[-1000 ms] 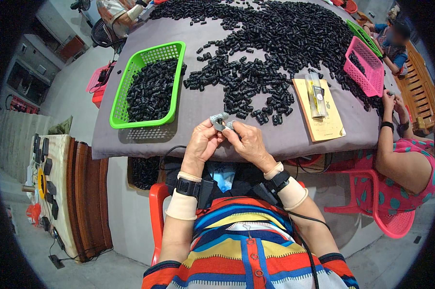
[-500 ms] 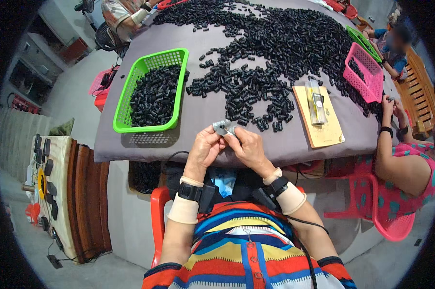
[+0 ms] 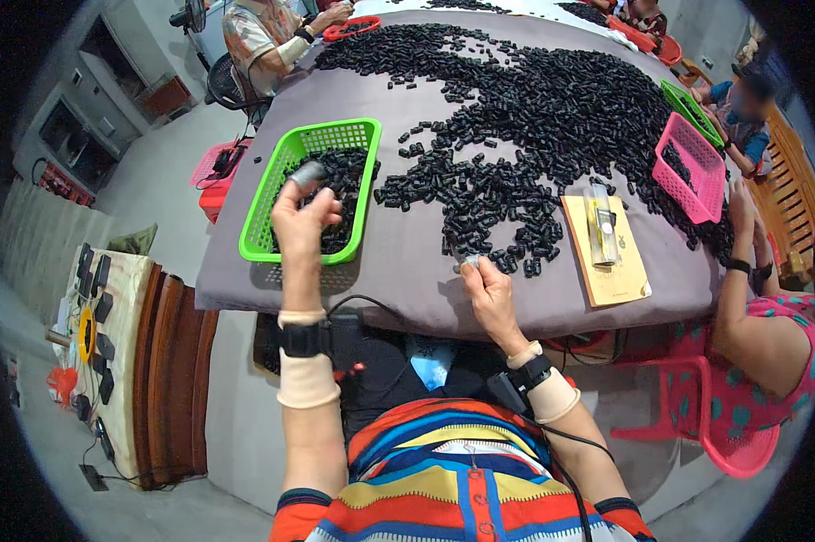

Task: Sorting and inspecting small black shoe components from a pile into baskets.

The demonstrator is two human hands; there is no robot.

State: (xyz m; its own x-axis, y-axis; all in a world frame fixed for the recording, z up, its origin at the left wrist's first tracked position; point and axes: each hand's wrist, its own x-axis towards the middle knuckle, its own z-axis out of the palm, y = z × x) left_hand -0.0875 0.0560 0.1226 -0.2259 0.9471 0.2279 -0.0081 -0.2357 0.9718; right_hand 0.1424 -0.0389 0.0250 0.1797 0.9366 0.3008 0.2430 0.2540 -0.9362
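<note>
My left hand (image 3: 304, 219) is over the near part of a green basket (image 3: 245, 221) heaped with small black cylindrical pieces (image 3: 344, 172). Its fingers are apart, and a blurred grey covering seems to wrap the index fingertip. No black piece shows in that hand. Near the table's front, my right hand (image 3: 490, 296) has thumb and index finger pinched together, with grey also at the fingertip. Whatever lies in that pinch is too small to make out. Loose black pieces (image 3: 489, 208) spread over the cloth just beyond the right hand.
A yellow booklet (image 3: 619, 285) with a clear plastic case (image 3: 601, 230) on it lies to the right. Past it stand a pink basket (image 3: 696, 185) and a green one (image 3: 692, 108). Co-workers sit at the right and far sides of the grey-covered table (image 3: 407, 298).
My hands, together before at the table's front edge, have separated. The left has moved left over the green basket; the right has shifted slightly right. The view has shifted too.
</note>
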